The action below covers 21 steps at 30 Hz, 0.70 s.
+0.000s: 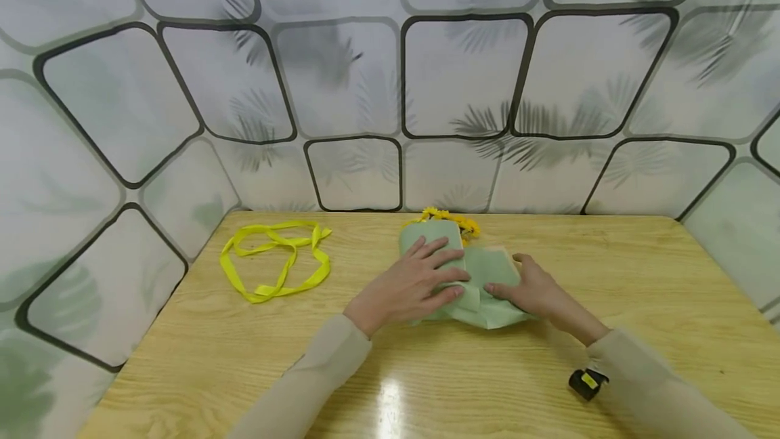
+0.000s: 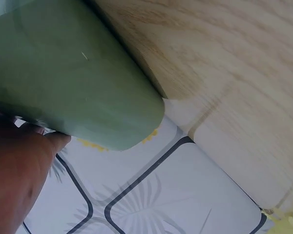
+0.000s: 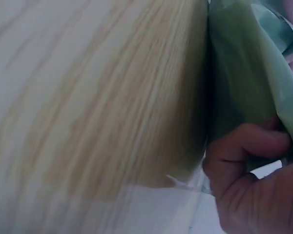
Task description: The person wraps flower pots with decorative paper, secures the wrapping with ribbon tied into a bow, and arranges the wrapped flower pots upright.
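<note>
Pale green wrapping paper (image 1: 496, 266) is folded around a bunch of yellow flowers (image 1: 469, 225), whose heads peek out at the far end. My left hand (image 1: 420, 280) rests on the folded paper with fingers spread and fairly straight. On the right side, my right hand (image 1: 536, 286) grips the paper's edge, thumb on top and fingers around the outer side. The right wrist view shows the bent thumb (image 3: 254, 144) against the green paper (image 3: 241, 73). In the left wrist view the rounded paper fold (image 2: 88, 83) covers most of the flowers, and the stems are hidden.
A loose bright yellow ribbon (image 1: 261, 293) lies in loops on the wooden table (image 1: 201, 358), left of the bundle. Beside the right sleeve is a small black object (image 1: 586, 383) with a yellow label. Patterned fabric walls (image 1: 463, 73) stand behind and at both sides.
</note>
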Each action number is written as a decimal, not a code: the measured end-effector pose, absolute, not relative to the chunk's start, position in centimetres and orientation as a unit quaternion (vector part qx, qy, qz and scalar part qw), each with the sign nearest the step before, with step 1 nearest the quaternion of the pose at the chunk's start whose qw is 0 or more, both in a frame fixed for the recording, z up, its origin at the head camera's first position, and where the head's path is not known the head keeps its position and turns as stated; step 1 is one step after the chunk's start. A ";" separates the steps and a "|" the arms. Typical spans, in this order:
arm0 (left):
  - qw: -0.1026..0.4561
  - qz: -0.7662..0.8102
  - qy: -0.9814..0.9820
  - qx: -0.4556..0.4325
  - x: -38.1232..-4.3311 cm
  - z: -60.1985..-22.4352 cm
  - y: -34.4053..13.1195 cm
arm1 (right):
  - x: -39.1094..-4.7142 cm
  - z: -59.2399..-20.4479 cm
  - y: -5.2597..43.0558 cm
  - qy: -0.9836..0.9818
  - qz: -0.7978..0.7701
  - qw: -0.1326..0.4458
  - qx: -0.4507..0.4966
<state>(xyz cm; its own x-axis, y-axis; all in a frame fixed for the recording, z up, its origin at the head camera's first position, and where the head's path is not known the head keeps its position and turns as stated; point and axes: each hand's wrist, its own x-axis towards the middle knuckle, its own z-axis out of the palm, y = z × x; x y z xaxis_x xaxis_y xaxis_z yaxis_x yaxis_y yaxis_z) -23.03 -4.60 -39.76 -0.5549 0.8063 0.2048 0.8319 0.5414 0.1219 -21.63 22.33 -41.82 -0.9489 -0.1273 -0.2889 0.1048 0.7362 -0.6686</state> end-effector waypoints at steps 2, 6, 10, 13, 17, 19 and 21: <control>0.058 -0.101 -0.875 -0.470 -23.1 -39.7 -4.4 | -21.5 -41.8 22.3 0.914 -0.380 0.144 -0.008; 0.054 -0.101 -0.874 -0.472 -23.2 -39.7 -4.3 | -21.2 -41.5 22.3 0.896 -0.422 0.136 -0.002; 0.064 -0.101 -0.872 -0.475 -23.2 -39.9 -4.4 | -20.8 -40.9 22.6 0.854 -0.497 0.150 0.020; 0.073 -0.105 -0.869 -0.477 -23.2 -40.2 -4.6 | -20.7 -40.8 22.9 0.817 -0.546 0.184 0.027; 0.081 -0.112 -0.867 -0.478 -23.2 -40.4 -4.7 | -20.6 -41.1 23.0 0.803 -0.552 0.223 0.018; 0.081 -0.111 -0.866 -0.480 -23.2 -40.4 -4.7 | -20.4 -41.3 23.0 0.811 -0.540 0.225 0.008; 0.082 -0.109 -0.865 -0.483 -23.2 -40.4 -4.6 | -20.3 -41.5 23.0 0.825 -0.522 0.216 -0.006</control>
<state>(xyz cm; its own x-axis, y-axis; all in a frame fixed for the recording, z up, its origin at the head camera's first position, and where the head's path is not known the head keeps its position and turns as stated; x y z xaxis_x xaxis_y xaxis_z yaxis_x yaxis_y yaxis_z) -23.24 -4.62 -40.39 -0.5208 0.8170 0.2474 0.8529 0.5107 0.1087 -20.26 22.98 -41.51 -0.9070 -0.2347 -0.3496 0.2150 0.4556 -0.8638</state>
